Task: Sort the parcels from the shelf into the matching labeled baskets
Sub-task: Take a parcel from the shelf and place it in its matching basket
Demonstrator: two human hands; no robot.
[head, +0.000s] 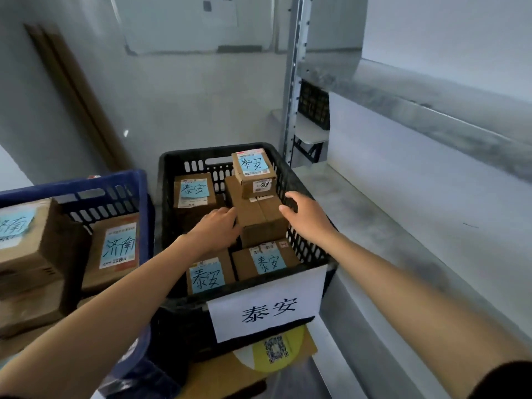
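Left hand [214, 229] and right hand [306, 215], both unclenched, touched the plain parcel [260, 216] at its nine and three o'clock inside the black basket [178, 159].

You faced a pale wall [172, 105] in cool, even light. A brown board [72, 90] leaned against it on your left, and a white sheet [178, 21] hung higher up. Along your right ran a metal shelf [403, 226] with a grey deck and a perforated post [292, 82] at its far end. Behind the post, a small white table [312, 133] carried a dark crate [313, 108].
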